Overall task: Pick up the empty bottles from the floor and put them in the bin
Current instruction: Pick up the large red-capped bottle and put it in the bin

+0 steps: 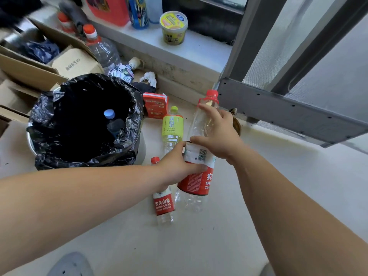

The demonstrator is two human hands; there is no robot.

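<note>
Head view. Nearest, a small clear plastic bottle with a red cap and red label [163,204] lies on the pale floor [258,196]. Above it, both hands grip one large clear plastic bottle with a red cap and red-and-white label [197,188], held tilted, cap pointing away. The left hand [179,166] closes around its label band; the right hand [217,136] clasps the upper body, index finger extended toward the neck. Just beyond lies a clear bottle with a yellow-green cap and label [172,126]. To the left stands the round bin lined with a black plastic bag [59,120], containing a blue-capped bottle [111,120]. Farther off: a red carton [155,105], cardboard boxes [23,68] and a yellow instant-noodle cup [173,27] on the ledge.
</note>
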